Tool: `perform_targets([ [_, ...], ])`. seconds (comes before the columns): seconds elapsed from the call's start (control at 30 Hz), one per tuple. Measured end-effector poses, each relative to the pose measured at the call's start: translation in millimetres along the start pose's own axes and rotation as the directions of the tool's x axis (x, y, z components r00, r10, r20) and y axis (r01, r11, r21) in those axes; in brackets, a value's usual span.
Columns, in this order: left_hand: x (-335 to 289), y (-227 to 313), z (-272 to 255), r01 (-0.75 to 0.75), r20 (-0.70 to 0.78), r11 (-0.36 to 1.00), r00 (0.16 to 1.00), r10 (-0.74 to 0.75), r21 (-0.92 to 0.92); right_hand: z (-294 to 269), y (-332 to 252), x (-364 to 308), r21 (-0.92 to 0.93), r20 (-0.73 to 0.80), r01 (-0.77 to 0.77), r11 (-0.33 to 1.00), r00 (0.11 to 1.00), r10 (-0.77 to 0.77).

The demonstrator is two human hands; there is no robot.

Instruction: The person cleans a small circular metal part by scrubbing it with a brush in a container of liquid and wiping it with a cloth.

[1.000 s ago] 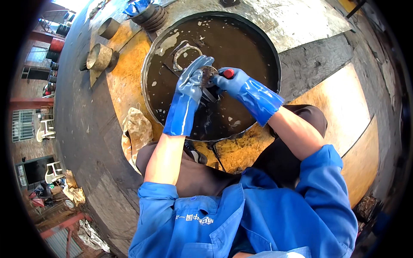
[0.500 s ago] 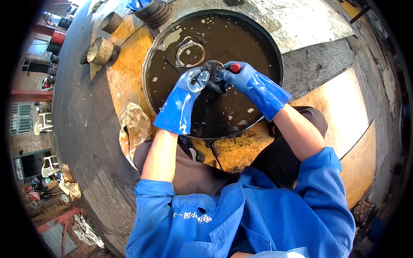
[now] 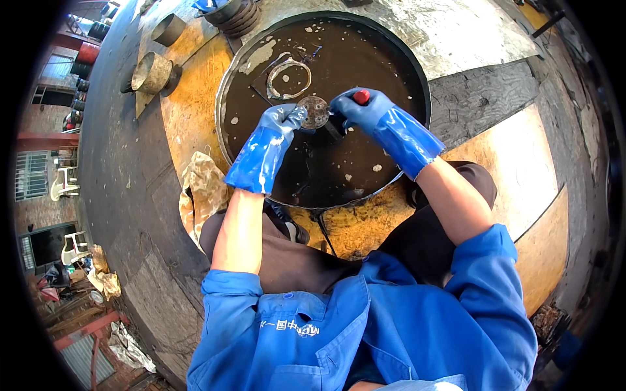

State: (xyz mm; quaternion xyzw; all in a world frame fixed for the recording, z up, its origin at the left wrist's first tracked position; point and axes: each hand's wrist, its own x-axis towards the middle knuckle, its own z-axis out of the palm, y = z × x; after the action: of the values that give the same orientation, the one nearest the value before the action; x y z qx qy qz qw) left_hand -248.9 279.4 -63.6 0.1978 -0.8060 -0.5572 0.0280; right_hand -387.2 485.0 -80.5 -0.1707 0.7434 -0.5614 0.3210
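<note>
Both of my hands wear blue rubber gloves over a wide round pan (image 3: 222, 124) of dark brown liquid. My left hand (image 3: 282, 118) is closed on the edge of a round metal disc (image 3: 313, 112) with small holes, its face turned up. In my right hand (image 3: 362, 109) is a brush-like tool with a red handle (image 3: 360, 97). The tool's dark end (image 3: 334, 128) hangs just right of the disc; whether it touches the disc I cannot tell. Beyond my left hand, a pale metal ring (image 3: 270, 83) lies in the liquid.
A stained cloth (image 3: 201, 189) lies left of the pan. Two metal cylinders (image 3: 152, 73) and a stack of dark rings (image 3: 240, 21) stand at the far left. Worn metal and board sheets (image 3: 489, 91) cover the floor at right. White chairs (image 3: 64, 182) stand farther off.
My hands have moved apart, the left one going slightly left with the disc. More of the disc's face shows. The red-handled tool has shifted slightly right with my right hand.
</note>
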Motion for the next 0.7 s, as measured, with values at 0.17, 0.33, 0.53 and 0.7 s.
perform_targets([
  [0.17,-9,-20,-6,0.172,-0.074,0.977,0.984,-0.163,0.129,3,-15,-11,0.134,-0.051,0.012,0.991,0.999,-0.005],
  [0.33,-9,-27,3,0.127,-0.013,0.981,0.992,-0.126,0.144,19,-4,-18,0.085,-0.017,0.161,0.983,0.987,-0.161],
  [0.53,2,-54,-3,0.059,0.043,0.99,0.997,-0.065,0.129,27,-8,-30,-0.027,-0.034,0.362,0.932,0.931,-0.363],
  [0.7,2,-49,10,0.058,-0.03,0.992,0.998,-0.054,0.116,30,4,-33,-0.233,-0.028,0.487,0.842,0.862,-0.507],
])
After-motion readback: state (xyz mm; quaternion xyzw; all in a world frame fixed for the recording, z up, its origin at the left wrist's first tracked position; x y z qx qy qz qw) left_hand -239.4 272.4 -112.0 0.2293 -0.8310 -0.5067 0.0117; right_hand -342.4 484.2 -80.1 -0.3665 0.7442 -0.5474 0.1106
